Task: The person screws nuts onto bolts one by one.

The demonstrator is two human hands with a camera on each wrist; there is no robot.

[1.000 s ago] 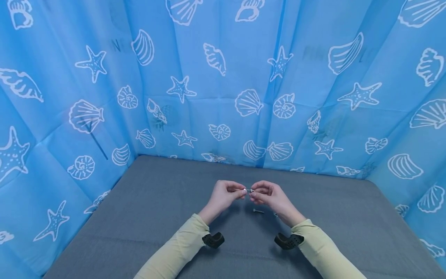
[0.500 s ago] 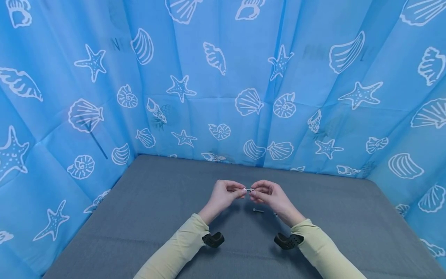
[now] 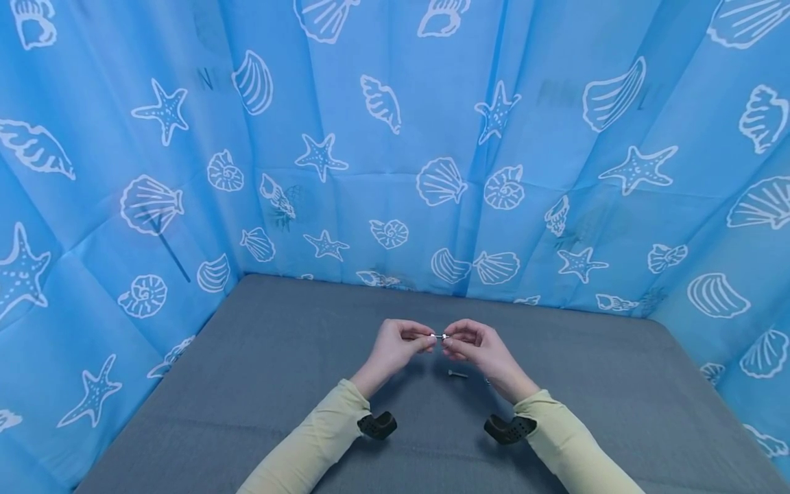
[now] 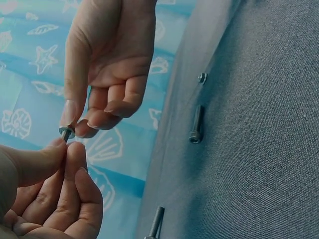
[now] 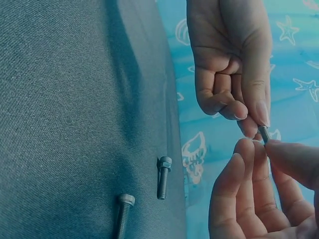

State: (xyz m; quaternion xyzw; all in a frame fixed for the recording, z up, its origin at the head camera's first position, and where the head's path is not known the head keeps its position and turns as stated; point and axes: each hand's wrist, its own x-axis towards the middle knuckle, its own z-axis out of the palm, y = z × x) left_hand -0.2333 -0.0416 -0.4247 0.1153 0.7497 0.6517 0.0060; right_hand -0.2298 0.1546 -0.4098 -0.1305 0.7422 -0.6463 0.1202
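Above the table, my left hand (image 3: 400, 346) pinches one end of a small metal bolt (image 5: 264, 133) between thumb and fingers. My right hand (image 3: 474, 346) is at the other end, where its thumb and finger pinch a nut (image 4: 67, 132) around the shank. A short piece of bare shank shows between the fingertips. The bolt lies roughly level in the head view, and the left fingers cover its head. In the left wrist view, the right hand's other fingers are loosely curled.
Below the hands, a loose bolt (image 3: 458, 374) lies on the grey cloth-covered table (image 3: 296, 412). In the left wrist view, a second bolt (image 4: 157, 221) and a small nut (image 4: 202, 77) also lie there. A blue shell-patterned curtain (image 3: 382, 199) surrounds the back and sides.
Both hands stay in nearly the same place. Only the right fingertips shift slightly at the nut, which shows a little more clearly now. The loose bolt has not moved.
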